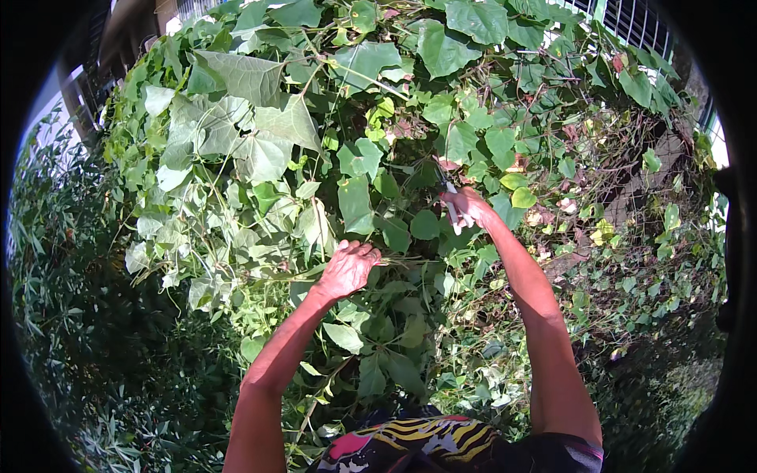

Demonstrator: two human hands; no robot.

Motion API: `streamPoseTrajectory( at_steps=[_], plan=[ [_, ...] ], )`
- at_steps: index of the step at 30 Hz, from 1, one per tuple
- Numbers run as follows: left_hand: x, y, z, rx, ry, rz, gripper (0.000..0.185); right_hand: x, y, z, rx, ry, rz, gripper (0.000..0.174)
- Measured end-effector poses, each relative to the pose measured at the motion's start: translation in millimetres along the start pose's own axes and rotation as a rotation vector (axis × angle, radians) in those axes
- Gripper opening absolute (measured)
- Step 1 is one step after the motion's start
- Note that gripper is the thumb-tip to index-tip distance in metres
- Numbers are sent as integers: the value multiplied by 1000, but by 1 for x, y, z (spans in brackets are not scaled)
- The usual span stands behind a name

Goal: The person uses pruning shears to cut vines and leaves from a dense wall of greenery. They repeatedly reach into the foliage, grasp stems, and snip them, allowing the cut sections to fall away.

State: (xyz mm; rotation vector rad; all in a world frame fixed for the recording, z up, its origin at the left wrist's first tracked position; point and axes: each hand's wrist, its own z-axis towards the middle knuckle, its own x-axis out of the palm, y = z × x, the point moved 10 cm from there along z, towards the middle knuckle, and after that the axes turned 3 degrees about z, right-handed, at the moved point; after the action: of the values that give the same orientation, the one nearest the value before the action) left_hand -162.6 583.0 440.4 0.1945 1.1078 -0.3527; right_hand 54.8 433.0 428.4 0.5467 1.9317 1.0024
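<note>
My left hand (350, 267) is closed around a bundle of cut vine stems (405, 261), whose ends stick out to its right. Large pale leaves (260, 154) spread above and to the left of this hand; which of them belong to the bundle I cannot tell. To the upper right, my right hand (472, 207) grips a cutting tool by its white handles (454, 211), probably pruning shears or scissors. Its blades point up into the foliage and are mostly hidden among leaves. Green lobed vine leaves (356, 204) hang between the two hands.
A dense mass of climbing vine (473, 23) fills the view ahead. Tangled dry stems (644, 142) lie over wire mesh at the right. A metal grille (636, 26) stands behind at the upper right. Dark narrow-leaved shrubs (65, 284) crowd the left side.
</note>
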Motion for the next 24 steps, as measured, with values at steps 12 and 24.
streamPoseTrajectory(
  at_steps=[12,24],
  plan=[
    [8,8,-11,-55,-9,-33,24,-19,49,56,-76,-120,-29,36],
    [-20,200,-240,-176,308,459,13,92,-54,-6,-347,123,-740,51]
  ],
)
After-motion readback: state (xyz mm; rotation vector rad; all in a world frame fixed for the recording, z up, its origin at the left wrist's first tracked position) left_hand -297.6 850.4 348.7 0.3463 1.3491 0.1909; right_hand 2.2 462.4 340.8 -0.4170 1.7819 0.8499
